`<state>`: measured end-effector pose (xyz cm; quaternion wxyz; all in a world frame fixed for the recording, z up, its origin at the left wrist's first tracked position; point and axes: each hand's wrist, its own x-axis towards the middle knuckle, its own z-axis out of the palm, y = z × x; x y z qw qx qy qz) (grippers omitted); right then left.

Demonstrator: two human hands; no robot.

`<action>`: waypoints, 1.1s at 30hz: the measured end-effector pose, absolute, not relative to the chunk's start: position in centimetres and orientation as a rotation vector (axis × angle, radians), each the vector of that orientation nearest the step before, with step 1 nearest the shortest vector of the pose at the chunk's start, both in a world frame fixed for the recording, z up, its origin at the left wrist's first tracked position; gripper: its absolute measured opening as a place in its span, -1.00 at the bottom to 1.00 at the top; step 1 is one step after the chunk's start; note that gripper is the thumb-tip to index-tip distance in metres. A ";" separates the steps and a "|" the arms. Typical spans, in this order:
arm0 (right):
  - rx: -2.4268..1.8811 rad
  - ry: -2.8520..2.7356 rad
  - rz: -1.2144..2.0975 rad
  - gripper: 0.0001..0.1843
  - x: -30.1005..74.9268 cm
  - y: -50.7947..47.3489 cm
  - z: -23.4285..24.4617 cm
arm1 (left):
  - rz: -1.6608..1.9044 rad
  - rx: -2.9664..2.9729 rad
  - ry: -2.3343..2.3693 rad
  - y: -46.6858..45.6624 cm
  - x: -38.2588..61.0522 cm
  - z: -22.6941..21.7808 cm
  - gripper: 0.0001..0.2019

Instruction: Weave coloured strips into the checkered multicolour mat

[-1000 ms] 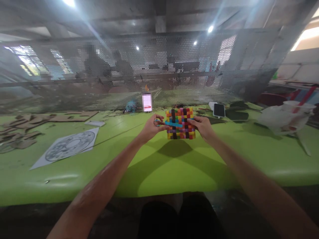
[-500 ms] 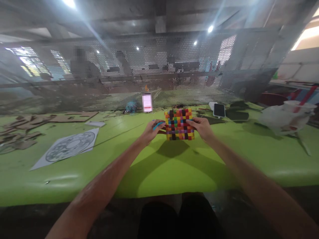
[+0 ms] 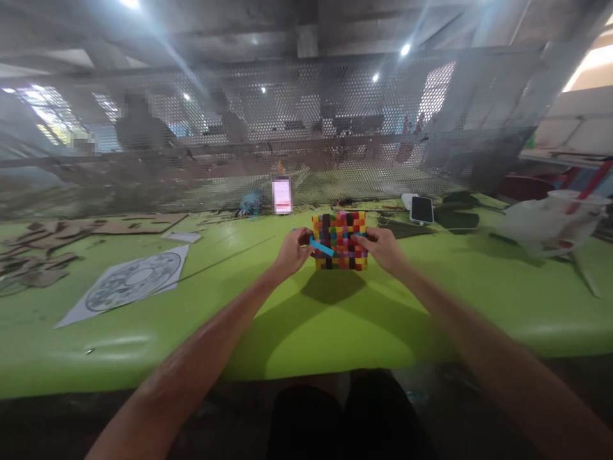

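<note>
A square piece woven from multicoloured strips (image 3: 343, 246) stands up above the green table, its shadow on the surface below. On its right edge my right hand (image 3: 383, 248) is closed, thumb on the near face and the other fingers partly hidden behind. My left hand (image 3: 293, 250) is at the left edge, fingers pinched around a light blue strip (image 3: 322, 246). The strip's free end points right and slightly down, across the front of the weave. Whether the left fingers also grip the woven edge is hard to see.
A lit phone (image 3: 282, 195) stands upright at the back, near a blue tangle (image 3: 249, 204). Brown cardboard pieces (image 3: 103, 225) and a sheet with a round pattern (image 3: 136, 281) lie left. A white-framed device (image 3: 421, 210) and a plastic bag (image 3: 536, 223) are right. A perforated screen (image 3: 306, 128) borders the back.
The blue strip has swung from beside my left fingers to across the front of the weave. My left hand has turned slightly; both hands and the woven piece shifted a little left.
</note>
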<state>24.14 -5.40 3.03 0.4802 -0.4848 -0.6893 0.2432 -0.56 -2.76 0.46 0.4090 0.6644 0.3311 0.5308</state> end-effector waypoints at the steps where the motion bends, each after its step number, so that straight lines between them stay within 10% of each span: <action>1: -1.198 -1.680 0.565 -0.38 24.1 -5.4 3.1 | 1.294 1.672 0.811 -2.8 -0.5 0.5 -0.79; 33: -1.208 -1.698 0.874 -0.44 24.1 -5.5 2.7 | 1.257 0.973 0.885 -4.0 0.8 1.4 -0.57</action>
